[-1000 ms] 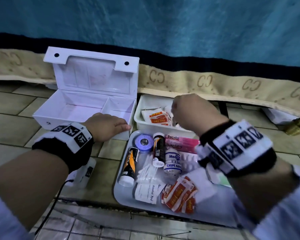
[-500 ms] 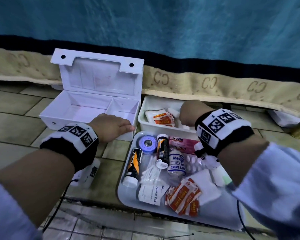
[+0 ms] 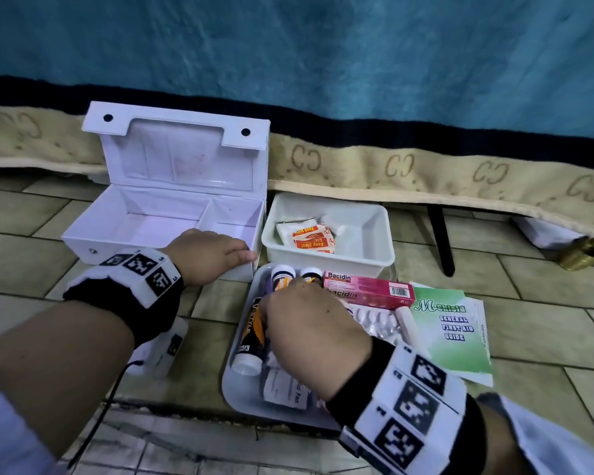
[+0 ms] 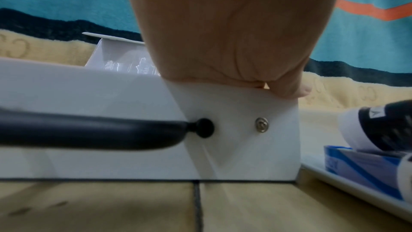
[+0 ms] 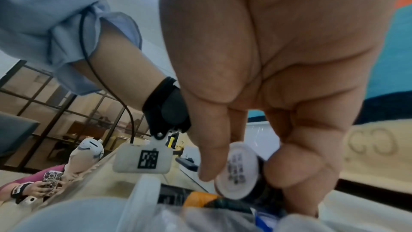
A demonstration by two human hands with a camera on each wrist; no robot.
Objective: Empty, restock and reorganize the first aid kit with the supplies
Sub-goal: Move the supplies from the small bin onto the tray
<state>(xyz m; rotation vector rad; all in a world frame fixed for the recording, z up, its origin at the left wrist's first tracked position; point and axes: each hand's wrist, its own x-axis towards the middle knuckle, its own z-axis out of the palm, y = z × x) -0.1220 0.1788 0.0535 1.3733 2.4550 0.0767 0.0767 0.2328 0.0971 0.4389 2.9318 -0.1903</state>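
Bacidin box and first aid guide lie beside right hand.

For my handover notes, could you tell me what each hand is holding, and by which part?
The left hand grips the first aid box by its front rim; the right hand pinches a small roll by its sides.

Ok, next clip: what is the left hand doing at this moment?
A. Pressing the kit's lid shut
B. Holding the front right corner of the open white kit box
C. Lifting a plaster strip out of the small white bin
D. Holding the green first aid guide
B: the left hand rests over the front right corner of the open first aid kit box, its fingers curled over the rim in the left wrist view, lid upright.
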